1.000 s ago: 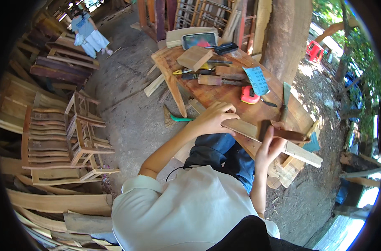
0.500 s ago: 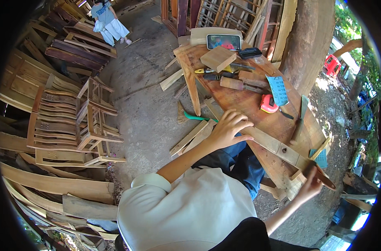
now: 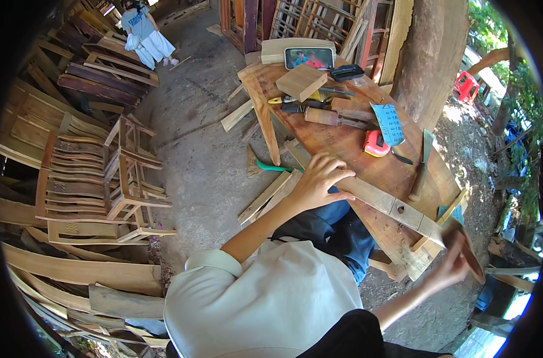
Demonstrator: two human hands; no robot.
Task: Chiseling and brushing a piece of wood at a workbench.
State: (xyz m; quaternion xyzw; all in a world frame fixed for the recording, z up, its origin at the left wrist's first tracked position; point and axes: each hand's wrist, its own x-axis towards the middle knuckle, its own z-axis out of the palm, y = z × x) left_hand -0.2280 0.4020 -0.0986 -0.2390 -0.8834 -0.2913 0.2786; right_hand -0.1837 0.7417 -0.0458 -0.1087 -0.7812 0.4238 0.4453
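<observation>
- Wood strip (image 3: 397,209) lies on the bench (image 3: 343,143), long axis running from 10 to 4 o'clock.
- Left hand (image 3: 319,182) rests on its 10 o'clock end, fingers spread, pressing down.
- Right hand (image 3: 450,265) sits past the 4 o'clock end, fingers curled round a dark wooden tool (image 3: 465,250).

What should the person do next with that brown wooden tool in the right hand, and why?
Probably bring the brown wooden tool over to the long wooden bar. The right hand holds it just past the bar's near end, off the workbench, while the left hand presses the bar's far end flat, so the bar looks steadied for work.
</observation>
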